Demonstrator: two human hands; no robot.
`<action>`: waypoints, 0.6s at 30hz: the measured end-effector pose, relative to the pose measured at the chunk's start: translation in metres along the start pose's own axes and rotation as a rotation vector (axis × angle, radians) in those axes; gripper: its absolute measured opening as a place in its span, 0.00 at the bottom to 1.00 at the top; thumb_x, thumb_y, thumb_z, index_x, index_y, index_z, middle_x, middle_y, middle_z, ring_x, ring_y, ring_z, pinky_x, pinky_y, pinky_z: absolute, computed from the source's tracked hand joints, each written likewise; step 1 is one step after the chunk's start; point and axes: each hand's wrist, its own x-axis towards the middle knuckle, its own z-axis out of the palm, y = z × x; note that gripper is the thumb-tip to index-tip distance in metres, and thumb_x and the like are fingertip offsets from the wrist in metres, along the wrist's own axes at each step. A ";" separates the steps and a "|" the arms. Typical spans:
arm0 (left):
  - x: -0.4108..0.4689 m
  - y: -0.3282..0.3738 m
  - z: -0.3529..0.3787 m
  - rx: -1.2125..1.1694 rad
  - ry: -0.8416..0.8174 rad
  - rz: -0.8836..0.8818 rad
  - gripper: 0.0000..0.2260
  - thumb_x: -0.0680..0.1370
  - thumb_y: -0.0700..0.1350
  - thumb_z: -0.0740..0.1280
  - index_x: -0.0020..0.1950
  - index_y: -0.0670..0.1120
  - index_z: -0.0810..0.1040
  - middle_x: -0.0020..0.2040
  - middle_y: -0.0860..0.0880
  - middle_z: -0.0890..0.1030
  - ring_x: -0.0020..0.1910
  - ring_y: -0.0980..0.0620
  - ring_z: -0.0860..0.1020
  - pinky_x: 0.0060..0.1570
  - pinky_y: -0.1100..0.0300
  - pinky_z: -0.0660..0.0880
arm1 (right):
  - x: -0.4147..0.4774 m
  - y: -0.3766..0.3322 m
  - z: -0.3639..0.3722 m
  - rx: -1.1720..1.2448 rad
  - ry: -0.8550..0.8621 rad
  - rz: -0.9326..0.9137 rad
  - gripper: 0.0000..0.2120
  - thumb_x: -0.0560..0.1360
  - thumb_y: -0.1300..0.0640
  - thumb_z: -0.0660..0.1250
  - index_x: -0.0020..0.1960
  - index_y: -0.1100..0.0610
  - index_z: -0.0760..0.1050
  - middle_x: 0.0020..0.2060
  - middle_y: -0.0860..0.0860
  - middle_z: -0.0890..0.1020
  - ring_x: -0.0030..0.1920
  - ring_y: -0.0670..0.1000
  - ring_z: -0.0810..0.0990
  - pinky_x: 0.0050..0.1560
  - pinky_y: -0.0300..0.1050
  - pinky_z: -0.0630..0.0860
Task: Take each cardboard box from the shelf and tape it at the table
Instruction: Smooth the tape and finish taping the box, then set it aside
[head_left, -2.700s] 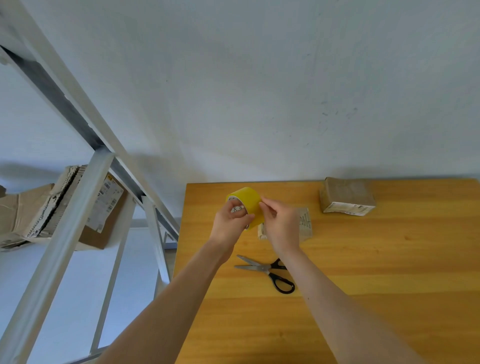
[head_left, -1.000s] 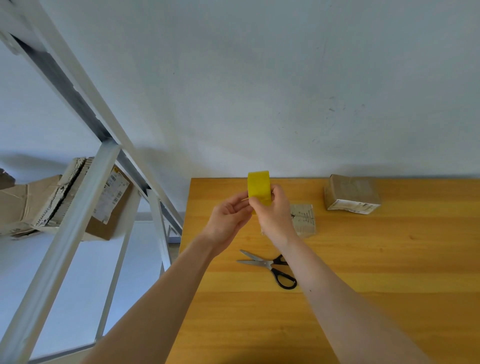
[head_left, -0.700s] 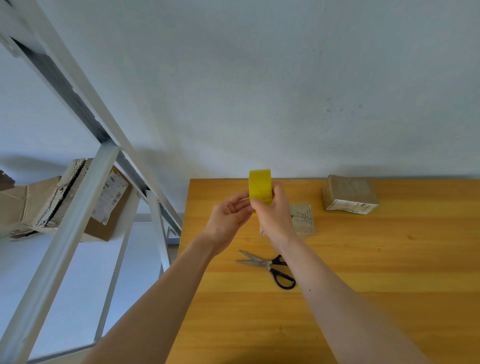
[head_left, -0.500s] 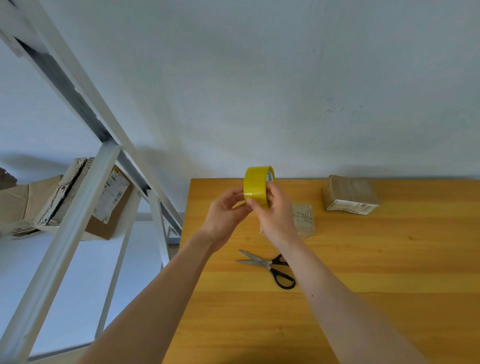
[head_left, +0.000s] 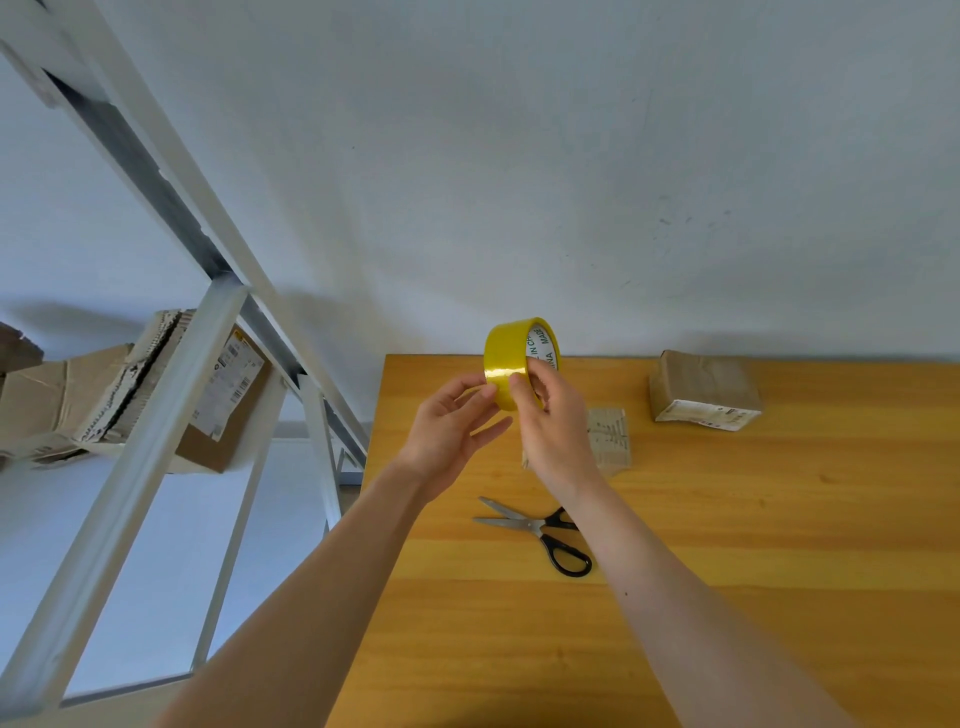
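Note:
A roll of yellow tape (head_left: 506, 358) is held up above the far left part of the wooden table (head_left: 727, 545). My right hand (head_left: 553, 426) grips the roll, its fingers curled round the rim. My left hand (head_left: 449, 426) touches the roll's outer face with thumb and fingertips. A small cardboard box (head_left: 609, 439) lies on the table just behind my right hand, partly hidden by it. A second, larger cardboard box (head_left: 704, 384) with a white label sits at the table's far edge to the right.
Black-handled scissors (head_left: 540, 530) lie on the table under my forearms. To the left stands a white metal shelf (head_left: 156, 415) holding several cardboard boxes (head_left: 218, 395). A pale wall runs behind the table.
The roll passed from my left hand to my right and rose. It has turned, so its printed inner core now faces me. My left fingers have moved onto its outer face.

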 end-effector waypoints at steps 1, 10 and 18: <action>0.000 0.000 0.001 0.005 -0.006 0.001 0.12 0.76 0.41 0.66 0.59 0.41 0.76 0.61 0.37 0.78 0.62 0.42 0.76 0.63 0.46 0.74 | 0.000 0.001 0.001 0.001 0.014 0.009 0.08 0.82 0.60 0.60 0.52 0.59 0.78 0.43 0.54 0.82 0.45 0.51 0.80 0.44 0.46 0.76; 0.000 -0.002 0.002 0.022 -0.026 0.007 0.12 0.74 0.41 0.67 0.57 0.43 0.75 0.62 0.37 0.77 0.63 0.42 0.75 0.65 0.47 0.72 | 0.001 0.001 -0.002 -0.015 0.008 0.026 0.06 0.78 0.63 0.62 0.49 0.60 0.78 0.42 0.57 0.81 0.44 0.57 0.79 0.45 0.57 0.75; -0.001 0.006 0.000 0.341 0.070 0.049 0.42 0.66 0.37 0.78 0.70 0.61 0.61 0.71 0.48 0.66 0.65 0.49 0.73 0.61 0.49 0.76 | 0.001 -0.008 -0.007 0.086 -0.057 0.115 0.10 0.79 0.65 0.61 0.53 0.57 0.80 0.45 0.53 0.83 0.44 0.49 0.80 0.43 0.42 0.75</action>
